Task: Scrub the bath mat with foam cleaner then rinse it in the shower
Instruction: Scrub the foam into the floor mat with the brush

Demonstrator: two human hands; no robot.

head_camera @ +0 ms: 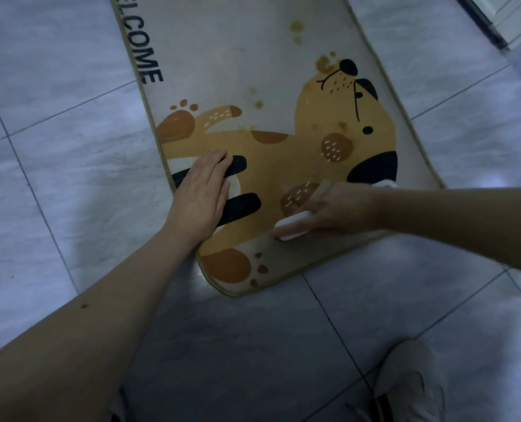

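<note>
Your knee (411, 379) sits lowest in view, bent over the grey floor tiles (253, 345), with both bare forearms reaching forward from it. Your right hand (335, 208) curls its fingers around a white brush (292, 228) and presses it down on the near end of the bath mat (222, 41), just beside the near edge; most of the brush is hidden under the hand, so you cannot tell its full shape. Your left hand (202, 196) lies flat with straight fingers on the mat's left side, over 2 black stripes of the printed cartoon dog (329, 129), gripping nothing. The mat lies spread on the tiles, running away from you at a slant, with the word WELCOME (145, 47) printed along its left edge. Several brownish stains (297, 27) dot the pale cloth near the dog's nose and farther up. A dark strip (481, 21) crosses the floor at the top right corner.
</note>
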